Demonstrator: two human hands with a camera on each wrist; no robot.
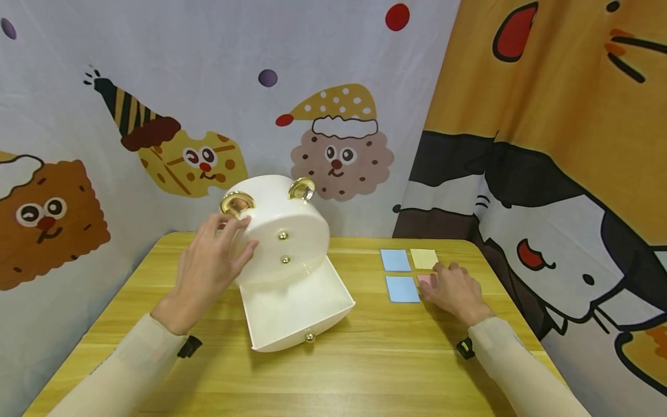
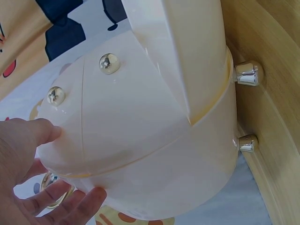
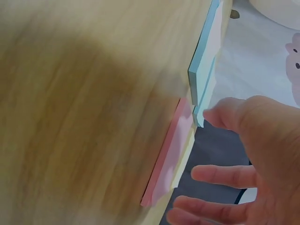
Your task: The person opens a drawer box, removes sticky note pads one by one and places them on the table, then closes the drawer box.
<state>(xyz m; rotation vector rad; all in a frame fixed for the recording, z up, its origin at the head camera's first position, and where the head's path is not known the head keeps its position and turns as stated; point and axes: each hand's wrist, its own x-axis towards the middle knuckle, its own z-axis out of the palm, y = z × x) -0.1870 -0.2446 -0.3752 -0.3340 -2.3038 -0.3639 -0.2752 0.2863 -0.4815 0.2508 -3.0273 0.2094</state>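
Observation:
A white rounded storage box (image 1: 271, 231) with gold ears, gold knobs and short gold feet stands on the table. Its lower drawer (image 1: 299, 310) is pulled out; the drawer's inside shows bare white. My left hand (image 1: 211, 258) is at the box's upper left side, thumb toward the front and fingers spread near the ear; in the left wrist view the thumb (image 2: 49, 132) appears to touch it. Over a pink sticky note pad (image 3: 171, 154) hovers my right hand (image 1: 455, 292), fingers spread and holding nothing. The hand partly hides this pad in the head view.
Beside the pink pad lie a front blue pad (image 1: 403, 289), a back blue pad (image 1: 395, 260) and a yellow pad (image 1: 424, 259). The wooden table (image 1: 375, 370) meets a cartoon-printed cloth (image 1: 344, 52) behind and at the right.

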